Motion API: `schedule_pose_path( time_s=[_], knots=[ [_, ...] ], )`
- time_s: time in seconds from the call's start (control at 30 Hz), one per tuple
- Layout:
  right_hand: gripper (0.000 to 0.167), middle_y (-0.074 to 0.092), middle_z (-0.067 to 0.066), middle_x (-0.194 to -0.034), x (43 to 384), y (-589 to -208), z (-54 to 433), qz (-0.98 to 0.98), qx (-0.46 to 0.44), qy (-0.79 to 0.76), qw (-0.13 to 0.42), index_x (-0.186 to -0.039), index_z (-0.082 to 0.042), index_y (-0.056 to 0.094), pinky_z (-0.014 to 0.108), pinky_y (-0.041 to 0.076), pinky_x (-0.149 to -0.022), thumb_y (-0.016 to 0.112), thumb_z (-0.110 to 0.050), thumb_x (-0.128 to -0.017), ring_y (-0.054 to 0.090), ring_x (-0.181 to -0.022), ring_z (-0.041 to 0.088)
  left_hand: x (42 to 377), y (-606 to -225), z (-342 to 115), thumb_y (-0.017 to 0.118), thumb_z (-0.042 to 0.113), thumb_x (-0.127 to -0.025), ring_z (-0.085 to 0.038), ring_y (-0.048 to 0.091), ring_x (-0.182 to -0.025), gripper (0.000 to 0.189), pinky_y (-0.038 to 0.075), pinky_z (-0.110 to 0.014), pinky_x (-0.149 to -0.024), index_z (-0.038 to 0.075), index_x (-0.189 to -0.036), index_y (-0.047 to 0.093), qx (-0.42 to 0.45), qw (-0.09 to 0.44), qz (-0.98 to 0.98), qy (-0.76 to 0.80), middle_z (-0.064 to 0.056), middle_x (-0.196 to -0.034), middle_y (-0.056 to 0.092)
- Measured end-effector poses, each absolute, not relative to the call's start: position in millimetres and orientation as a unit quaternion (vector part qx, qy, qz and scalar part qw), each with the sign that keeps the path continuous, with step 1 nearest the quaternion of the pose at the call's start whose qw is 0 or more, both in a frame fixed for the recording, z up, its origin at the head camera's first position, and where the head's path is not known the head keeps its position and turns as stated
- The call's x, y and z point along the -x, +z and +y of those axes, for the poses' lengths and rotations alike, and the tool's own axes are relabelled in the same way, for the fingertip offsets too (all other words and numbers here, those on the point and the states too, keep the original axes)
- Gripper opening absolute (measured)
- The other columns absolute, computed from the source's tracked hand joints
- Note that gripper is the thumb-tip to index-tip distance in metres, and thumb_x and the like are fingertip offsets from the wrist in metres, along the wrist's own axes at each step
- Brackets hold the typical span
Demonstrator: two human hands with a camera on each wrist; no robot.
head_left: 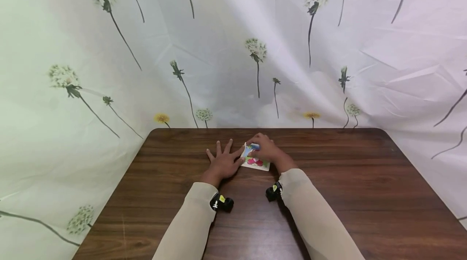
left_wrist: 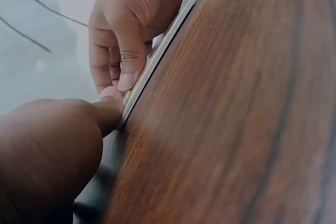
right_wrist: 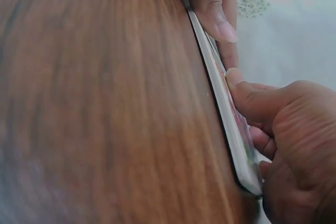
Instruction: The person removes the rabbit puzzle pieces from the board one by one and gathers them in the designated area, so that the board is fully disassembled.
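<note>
A thin, flat white-edged board (head_left: pixel 255 162) with a bright printed picture, blue on top and pink and green below, lies on the brown table. At its left edge my left hand (head_left: pixel 223 164) rests palm down with fingers spread, thumb and index finger touching the board. Over the upper part arches my right hand (head_left: pixel 268 149), its thumb and fingertips bent down onto the picture. In the left wrist view, the board (left_wrist: pixel 160 56) shows edge-on, with both thumbs close together at it. I cannot tell whether the right fingers pinch a piece.
The wooden table (head_left: pixel 350 195) extends to both sides and toward me. Behind its far edge hangs a pale sheet (head_left: pixel 219 49) printed with dandelions. Black wrist cameras sit at both cuffs of the light sleeves (head_left: pixel 193 219).
</note>
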State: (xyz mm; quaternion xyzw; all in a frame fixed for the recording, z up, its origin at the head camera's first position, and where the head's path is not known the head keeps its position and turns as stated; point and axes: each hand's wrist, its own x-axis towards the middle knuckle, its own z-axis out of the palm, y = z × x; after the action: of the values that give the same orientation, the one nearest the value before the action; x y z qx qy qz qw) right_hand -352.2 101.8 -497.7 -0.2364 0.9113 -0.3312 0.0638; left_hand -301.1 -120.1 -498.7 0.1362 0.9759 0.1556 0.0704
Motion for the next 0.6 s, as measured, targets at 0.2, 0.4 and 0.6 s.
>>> schedule_pose_path(
  time_s=[0.2, 0.4, 0.6],
  knots=[
    [0.038, 0.054, 0.018, -0.152, 351.7, -498.0, 104.2, 0.908, 0.244, -0.336, 0.065, -0.144, -0.014, 0.072, 0.07, 0.035, -0.124, 0.074, -0.022, -0.106, 0.05, -0.143, 0.042, 301.2, -496.2, -119.9, 0.037, 0.057, -0.116, -0.057, -0.005, -0.168, 0.056, -0.004, -0.088, -0.123, 0.042, -0.17, 0.036, -0.132, 0.084, 0.977, 0.147, -0.009, -0.186, 0.013],
    [0.041, 0.055, 0.019, -0.149, 355.8, -496.5, 106.6, 0.904, 0.249, -0.338, 0.08, -0.144, -0.011, 0.072, 0.055, 0.05, -0.112, 0.077, -0.02, -0.104, 0.056, -0.133, 0.039, 301.6, -495.5, -118.7, 0.036, 0.057, -0.116, -0.056, -0.006, -0.169, 0.056, -0.004, -0.087, -0.124, 0.044, -0.171, 0.035, -0.127, 0.097, 0.977, 0.144, -0.008, -0.186, 0.012],
    [0.032, 0.06, 0.017, -0.138, 361.3, -492.1, 107.3, 0.905, 0.257, -0.332, 0.073, -0.139, -0.008, 0.074, 0.053, 0.051, -0.11, 0.071, -0.015, -0.107, 0.062, -0.122, 0.033, 303.5, -497.8, -118.4, 0.036, 0.056, -0.117, -0.055, -0.007, -0.169, 0.054, -0.005, -0.087, -0.124, 0.044, -0.17, 0.036, -0.123, 0.09, 0.977, 0.149, -0.008, -0.186, 0.013]
  ],
)
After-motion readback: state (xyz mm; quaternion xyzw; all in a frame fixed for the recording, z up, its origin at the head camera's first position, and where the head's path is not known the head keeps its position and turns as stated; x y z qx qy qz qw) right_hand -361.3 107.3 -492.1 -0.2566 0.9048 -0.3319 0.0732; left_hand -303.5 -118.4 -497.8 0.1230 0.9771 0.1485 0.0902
